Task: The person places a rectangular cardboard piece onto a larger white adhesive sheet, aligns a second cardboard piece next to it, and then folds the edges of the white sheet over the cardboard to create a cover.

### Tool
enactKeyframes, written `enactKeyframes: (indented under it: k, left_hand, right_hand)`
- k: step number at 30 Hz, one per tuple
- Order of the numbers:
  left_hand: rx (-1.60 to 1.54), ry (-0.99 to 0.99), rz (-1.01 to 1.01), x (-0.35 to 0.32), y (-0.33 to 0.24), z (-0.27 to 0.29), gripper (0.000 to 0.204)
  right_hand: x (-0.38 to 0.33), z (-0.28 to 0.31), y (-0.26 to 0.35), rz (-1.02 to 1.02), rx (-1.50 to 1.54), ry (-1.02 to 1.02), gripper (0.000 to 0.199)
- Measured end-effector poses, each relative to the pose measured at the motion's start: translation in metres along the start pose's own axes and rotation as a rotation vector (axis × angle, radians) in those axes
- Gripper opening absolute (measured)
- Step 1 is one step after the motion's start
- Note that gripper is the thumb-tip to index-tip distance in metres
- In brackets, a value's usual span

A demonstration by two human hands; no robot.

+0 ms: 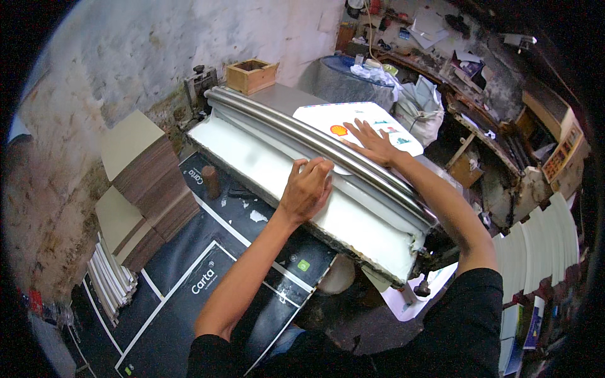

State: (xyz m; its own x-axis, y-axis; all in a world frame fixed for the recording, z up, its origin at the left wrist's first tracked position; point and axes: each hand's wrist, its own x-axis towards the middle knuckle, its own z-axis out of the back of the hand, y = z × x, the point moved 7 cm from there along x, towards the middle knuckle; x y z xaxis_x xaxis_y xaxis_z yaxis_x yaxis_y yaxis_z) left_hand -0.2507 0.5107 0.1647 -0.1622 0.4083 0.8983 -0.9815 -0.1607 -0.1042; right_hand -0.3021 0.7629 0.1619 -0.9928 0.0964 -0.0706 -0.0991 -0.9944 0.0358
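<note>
A long machine with a steel roller (271, 129) lies across the middle, with a trough of white glue-like liquid (252, 162) along its near side. A white printed sheet (315, 118) with small coloured pictures and a red and yellow emblem lies beyond the roller. My right hand (373, 146) reaches over the roller and rests on this sheet, fingers spread. On the near side, my left hand (307, 189) is closed with bent fingers against the roller, above the trough. A pale edge shows beside its fingertips, but what they hold is hidden.
Stacks of grey-brown board (154, 167) stand at the left against the wall. An open wooden box (252, 75) sits at the machine's far left end. A blue-topped drum (343, 66) and a white sack (419, 110) stand behind. Pale stacked sheets (535, 249) are at the right.
</note>
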Motion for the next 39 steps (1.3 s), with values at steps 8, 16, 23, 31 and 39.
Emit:
enactKeyframes:
  k: [8,16,23,31,39]
  left_hand:
    - [0.142,-0.023,-0.152,0.003,0.001,-0.015,0.034]
    - [0.070,0.037,-0.198,0.001,-0.011,0.012,0.030]
    - [-0.029,0.046,-0.151,0.006,-0.033,0.104,0.048]
    - [0.044,-0.026,-0.137,0.015,-0.076,0.228,0.049]
    - [0.096,-0.208,0.082,0.012,-0.122,0.357,0.063]
  right_hand:
    - [0.002,0.007,0.003,-0.014,0.024,0.032,0.093]
    - [-0.007,0.012,0.010,0.151,0.485,0.139,0.088]
    - [-0.081,0.075,0.039,0.307,0.891,0.052,0.087]
    - [-0.228,0.087,0.098,0.490,0.216,-0.191,0.064]
    - [-0.264,0.118,0.130,0.403,0.200,-0.730,0.025]
